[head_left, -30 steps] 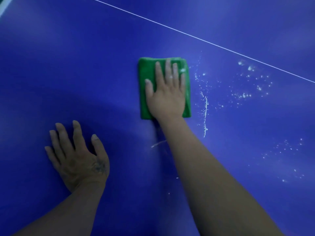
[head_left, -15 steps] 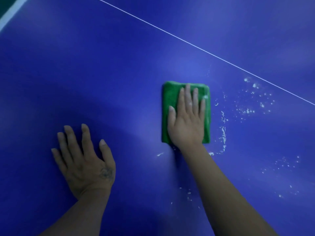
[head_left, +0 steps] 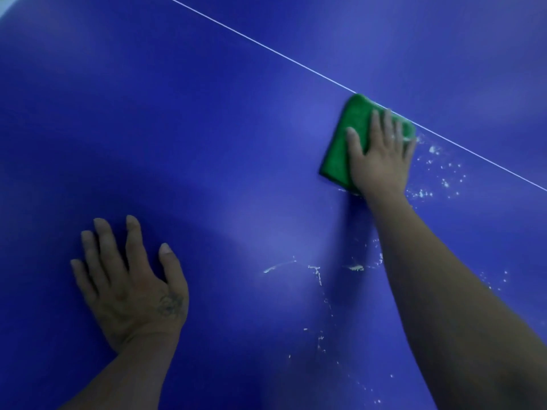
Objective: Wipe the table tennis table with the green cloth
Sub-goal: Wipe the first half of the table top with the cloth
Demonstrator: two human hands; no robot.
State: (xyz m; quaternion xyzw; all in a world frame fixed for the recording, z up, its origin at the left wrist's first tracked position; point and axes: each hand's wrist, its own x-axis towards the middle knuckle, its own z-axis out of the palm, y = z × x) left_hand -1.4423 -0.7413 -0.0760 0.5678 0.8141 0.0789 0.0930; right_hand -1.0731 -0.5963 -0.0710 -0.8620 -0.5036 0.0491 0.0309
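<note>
Green cloth (head_left: 343,143) under flat, spread right fingers (head_left: 376,128) could smear the white specks (head_left: 433,149) at three o'clock.

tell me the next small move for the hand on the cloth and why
Probably slide the green cloth rightward under the right hand, across the white specks beside it, just below the white line; they lie unwiped on the table, right at the cloth's edge.
</note>
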